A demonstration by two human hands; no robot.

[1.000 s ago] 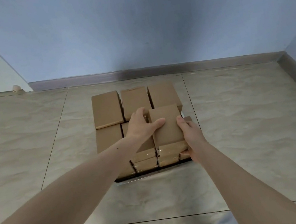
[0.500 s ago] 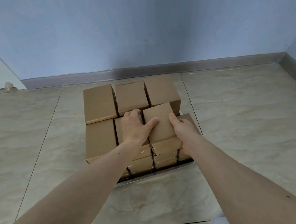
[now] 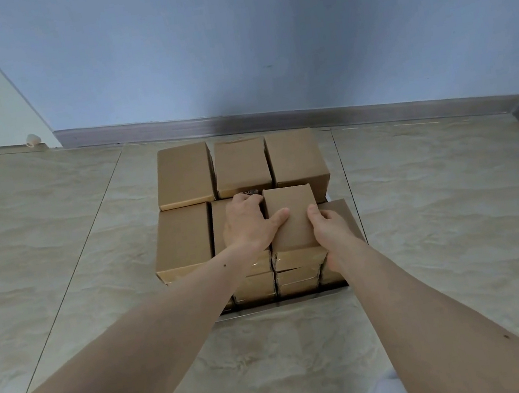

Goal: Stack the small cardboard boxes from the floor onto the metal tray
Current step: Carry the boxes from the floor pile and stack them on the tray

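Note:
Several small brown cardboard boxes stand stacked in rows on the metal tray (image 3: 269, 307), whose front rim shows below the stack. The top box of the front right column (image 3: 290, 205) is held between both hands. My left hand (image 3: 245, 224) grips its left side, thumb lying across its top and fingers curled over the far left edge. My right hand (image 3: 332, 232) grips its right side, thumb on top. A lower box (image 3: 344, 213) shows just right of my right hand. The back row has three boxes (image 3: 241, 165).
The stack sits on a beige tiled floor (image 3: 441, 218) close to a blue wall with a metal skirting board (image 3: 306, 117). A white door panel stands at the far left with a small doorstop (image 3: 33, 141). The wall corner lies at the right.
The box between my hands has settled lower and squarer on the front right column. The camera has shifted so the stack sits a little further right in view.

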